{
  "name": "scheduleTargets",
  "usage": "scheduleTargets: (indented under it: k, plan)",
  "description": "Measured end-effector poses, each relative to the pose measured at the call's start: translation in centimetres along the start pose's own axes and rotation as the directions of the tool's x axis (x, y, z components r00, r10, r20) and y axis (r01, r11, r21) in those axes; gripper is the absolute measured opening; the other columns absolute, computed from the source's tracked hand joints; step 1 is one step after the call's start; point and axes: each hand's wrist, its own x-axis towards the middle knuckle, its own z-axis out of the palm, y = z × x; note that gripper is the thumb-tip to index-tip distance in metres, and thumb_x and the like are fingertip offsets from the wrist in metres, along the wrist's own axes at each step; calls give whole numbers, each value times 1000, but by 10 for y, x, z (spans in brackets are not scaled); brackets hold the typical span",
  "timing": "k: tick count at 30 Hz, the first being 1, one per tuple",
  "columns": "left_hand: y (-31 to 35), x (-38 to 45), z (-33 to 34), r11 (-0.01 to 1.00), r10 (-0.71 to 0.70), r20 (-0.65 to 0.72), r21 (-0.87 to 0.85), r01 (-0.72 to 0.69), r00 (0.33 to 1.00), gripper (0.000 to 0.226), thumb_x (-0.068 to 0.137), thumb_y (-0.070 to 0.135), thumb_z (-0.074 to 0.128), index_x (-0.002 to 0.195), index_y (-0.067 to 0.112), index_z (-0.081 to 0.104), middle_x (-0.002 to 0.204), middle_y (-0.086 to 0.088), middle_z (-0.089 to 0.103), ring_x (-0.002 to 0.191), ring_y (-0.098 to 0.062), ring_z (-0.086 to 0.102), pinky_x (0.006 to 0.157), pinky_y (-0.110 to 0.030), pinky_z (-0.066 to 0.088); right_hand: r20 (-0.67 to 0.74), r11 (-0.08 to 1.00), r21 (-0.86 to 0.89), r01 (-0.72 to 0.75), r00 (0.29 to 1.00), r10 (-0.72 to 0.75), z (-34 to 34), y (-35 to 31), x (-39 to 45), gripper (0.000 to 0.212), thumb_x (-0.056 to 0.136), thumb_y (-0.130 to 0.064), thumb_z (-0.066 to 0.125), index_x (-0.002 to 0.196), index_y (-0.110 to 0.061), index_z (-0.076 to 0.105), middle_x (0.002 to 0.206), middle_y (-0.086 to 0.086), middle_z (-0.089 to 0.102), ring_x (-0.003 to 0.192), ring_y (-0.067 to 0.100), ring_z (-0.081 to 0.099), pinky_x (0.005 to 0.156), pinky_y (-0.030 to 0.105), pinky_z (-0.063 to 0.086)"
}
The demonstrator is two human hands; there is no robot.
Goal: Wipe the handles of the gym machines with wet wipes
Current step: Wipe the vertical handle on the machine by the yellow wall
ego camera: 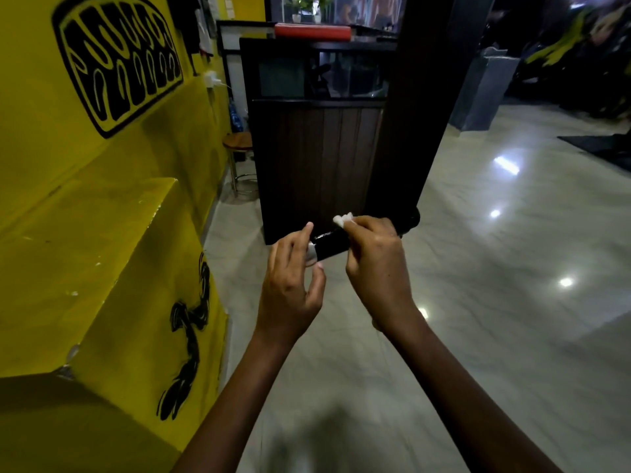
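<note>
While my left hand (290,285) steadies the silver end of the black handle (329,245) with loose fingers, my right hand (375,261) grips a white wipe (343,219) around it, above the shiny floor (495,302).

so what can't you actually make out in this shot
- Head view: the black handle shows only between the hands; the right hand covers its far part.
- Most of the white wipe is hidden inside the right hand's fingers.
- Whether the left hand grips the handle's pale end or just touches it: unclear.
- The machine it belongs to: lost behind the dark post.
- Far right background: dark and blurred.
</note>
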Motion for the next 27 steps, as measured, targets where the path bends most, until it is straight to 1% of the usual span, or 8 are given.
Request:
scheduleTargets:
  k: [2,5,9,14,16,19,24,27]
  plan:
    - [-1,0,0,1000,0,-3,-15,0,1000,56,87,18,47,139,0,37,119,-10,50,107,-16,46,95,-5,30,2,989,122,85,996,-86,1,-7,0,30,78,5,60,107,-3,67,101,12,68,94,26,61,78,23,45]
    - [-1,-2,2,999,9,-6,-45,-10,1000,60,85,16,49,141,-1,34,124,-10,49,112,-19,46,99,-10,34,31,941,241,239,967,-253,-2,-11,-2,27,77,-2,56,101,-4,67,91,9,68,83,22,60,70,28,50]
    - [-1,0,1,999,5,-16,-45,-6,1000,59,87,18,49,140,0,34,124,-13,51,114,-21,48,99,-21,38,2,971,206,123,992,-126,-3,-2,3,39,77,6,63,115,-1,62,97,13,66,90,23,60,77,30,52]
    - [0,-2,-2,998,8,3,-67,-7,1000,63,83,18,47,141,3,30,128,-19,50,113,-19,45,99,-11,35,115,897,308,317,924,-365,-2,-2,-6,32,74,5,66,105,-2,68,100,14,65,92,25,62,79,27,52]
    - [0,-1,-1,998,0,11,-61,1,1000,64,83,20,49,142,6,28,130,-17,49,115,-19,45,98,-17,37,151,886,247,392,887,-435,-11,14,-2,27,77,5,66,103,-4,69,101,15,64,92,26,62,77,29,53]
    - [-2,-2,0,998,-12,-5,-62,12,1000,62,85,20,50,142,4,30,128,-15,50,117,-19,47,99,-21,38,129,886,-13,464,879,-459,-20,27,6,24,79,-3,59,101,-3,70,94,16,64,83,26,62,61,26,52]
    - [-1,-1,0,998,-13,-4,-55,13,1000,59,86,21,49,139,0,36,126,-15,52,115,-20,48,98,-14,34,17,904,-337,263,962,-273,-9,24,12,31,68,5,70,99,5,68,89,18,63,78,28,61,53,26,49]
    - [-1,-1,-1,999,-5,1,-45,5,1000,57,86,21,49,138,-1,37,126,-15,52,115,-22,48,98,-19,36,-56,914,-357,195,972,-229,-1,22,-3,37,74,6,56,111,8,63,91,18,63,78,27,60,53,25,49]
